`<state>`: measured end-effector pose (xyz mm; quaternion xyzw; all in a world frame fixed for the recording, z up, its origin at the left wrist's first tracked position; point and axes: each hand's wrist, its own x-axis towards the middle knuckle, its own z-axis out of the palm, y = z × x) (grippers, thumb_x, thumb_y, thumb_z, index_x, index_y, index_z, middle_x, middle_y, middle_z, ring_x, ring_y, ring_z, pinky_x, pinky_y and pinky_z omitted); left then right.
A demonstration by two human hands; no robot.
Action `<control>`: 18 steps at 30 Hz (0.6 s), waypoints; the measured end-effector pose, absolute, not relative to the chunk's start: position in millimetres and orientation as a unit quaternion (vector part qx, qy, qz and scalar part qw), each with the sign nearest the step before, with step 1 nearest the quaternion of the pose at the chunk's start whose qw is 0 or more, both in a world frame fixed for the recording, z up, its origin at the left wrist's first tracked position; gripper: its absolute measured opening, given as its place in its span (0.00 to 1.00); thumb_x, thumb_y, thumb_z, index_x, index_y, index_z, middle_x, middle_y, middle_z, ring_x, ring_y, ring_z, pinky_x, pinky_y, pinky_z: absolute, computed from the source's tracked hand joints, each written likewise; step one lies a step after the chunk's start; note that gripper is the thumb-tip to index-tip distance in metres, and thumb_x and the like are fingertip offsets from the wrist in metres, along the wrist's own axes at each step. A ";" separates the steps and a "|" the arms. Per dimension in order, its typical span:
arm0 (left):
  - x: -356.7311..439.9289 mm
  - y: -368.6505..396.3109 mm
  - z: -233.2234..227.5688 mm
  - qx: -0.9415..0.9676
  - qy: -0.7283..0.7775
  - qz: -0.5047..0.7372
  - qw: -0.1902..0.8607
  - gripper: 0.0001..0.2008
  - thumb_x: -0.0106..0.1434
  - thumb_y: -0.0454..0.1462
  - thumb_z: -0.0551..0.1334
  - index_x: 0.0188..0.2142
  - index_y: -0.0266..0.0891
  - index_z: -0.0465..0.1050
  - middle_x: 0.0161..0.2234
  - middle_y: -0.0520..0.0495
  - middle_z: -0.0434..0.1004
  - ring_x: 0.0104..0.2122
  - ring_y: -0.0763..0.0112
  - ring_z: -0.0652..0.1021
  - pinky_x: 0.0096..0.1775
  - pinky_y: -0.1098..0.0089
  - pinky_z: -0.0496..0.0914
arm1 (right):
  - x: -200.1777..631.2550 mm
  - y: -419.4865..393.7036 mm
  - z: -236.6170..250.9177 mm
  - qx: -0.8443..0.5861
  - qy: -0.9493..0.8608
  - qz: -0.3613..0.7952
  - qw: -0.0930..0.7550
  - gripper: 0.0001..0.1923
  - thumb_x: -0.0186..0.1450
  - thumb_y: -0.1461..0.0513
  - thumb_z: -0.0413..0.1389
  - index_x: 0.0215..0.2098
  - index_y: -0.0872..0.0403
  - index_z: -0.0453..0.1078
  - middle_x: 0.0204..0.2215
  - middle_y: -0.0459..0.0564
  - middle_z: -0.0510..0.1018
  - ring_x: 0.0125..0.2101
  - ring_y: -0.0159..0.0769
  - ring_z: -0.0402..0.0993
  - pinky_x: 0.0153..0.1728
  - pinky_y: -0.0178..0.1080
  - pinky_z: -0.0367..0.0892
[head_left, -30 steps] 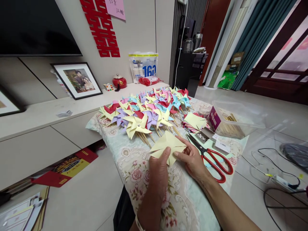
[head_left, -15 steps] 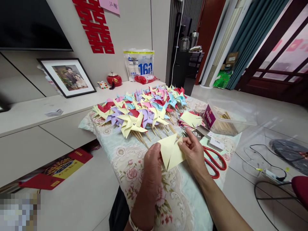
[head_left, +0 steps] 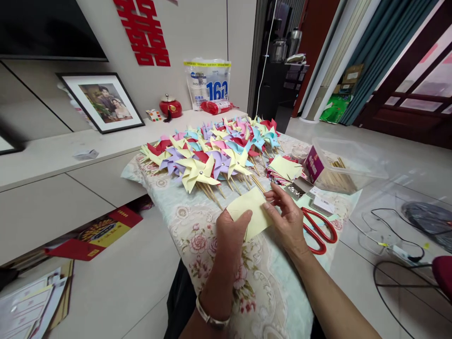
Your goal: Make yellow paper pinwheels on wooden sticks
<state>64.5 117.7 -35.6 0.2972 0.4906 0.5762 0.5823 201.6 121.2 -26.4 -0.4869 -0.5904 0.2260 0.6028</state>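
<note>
A pale yellow paper square (head_left: 254, 214) is held between both hands above the flowered tablecloth. My left hand (head_left: 231, 230) is closed on its left side, with the thumb lying on top of the sheet. At the right edge, my right hand (head_left: 284, 216) pinches it between thumb and fingers. Just beyond lie many finished paper pinwheels (head_left: 199, 173) on wooden sticks, in yellow, purple, red, pink and blue. Red-handled scissors (head_left: 319, 230) rest beside my right hand; their blades are hidden. A small open box (head_left: 296, 188) of metal fasteners sits past my right fingers.
Cut paper sheets (head_left: 284, 168) are stacked near a clear plastic tub (head_left: 353, 162) holding wooden sticks. A small white box (head_left: 322, 205) lies near the scissors. Along the wall, a low cabinet (head_left: 42, 169) carries a framed photo (head_left: 102, 103), a red pot (head_left: 171, 107) and a plastic bag (head_left: 208, 84).
My left thumb has moved across onto the paper's face. The slits that gaped open in the sheet now lie nearly closed, and it looks flatter. The whole view has shifted slightly.
</note>
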 end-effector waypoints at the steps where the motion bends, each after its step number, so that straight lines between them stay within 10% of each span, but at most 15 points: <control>1: 64.5 118.3 -36.0 0.287 0.492 0.591 0.571 0.19 0.49 0.36 0.71 0.42 0.35 0.81 0.38 0.40 0.87 0.37 0.54 0.84 0.40 0.59 0.77 | 202.3 119.5 -24.1 -0.487 -0.614 0.176 0.596 0.20 0.65 0.63 0.60 0.55 0.48 0.71 0.43 0.51 0.78 0.41 0.41 0.74 0.44 0.47 0.69; 18: 57.3 115.8 -12.5 0.226 0.529 0.656 0.489 0.17 0.51 0.35 0.69 0.41 0.31 0.79 0.40 0.40 0.86 0.37 0.59 0.83 0.39 0.65 0.76 | 189.6 105.9 -14.8 -0.392 -0.844 0.036 0.363 0.12 0.63 0.71 0.55 0.42 0.51 0.70 0.45 0.53 0.73 0.47 0.49 0.63 0.44 0.52 0.58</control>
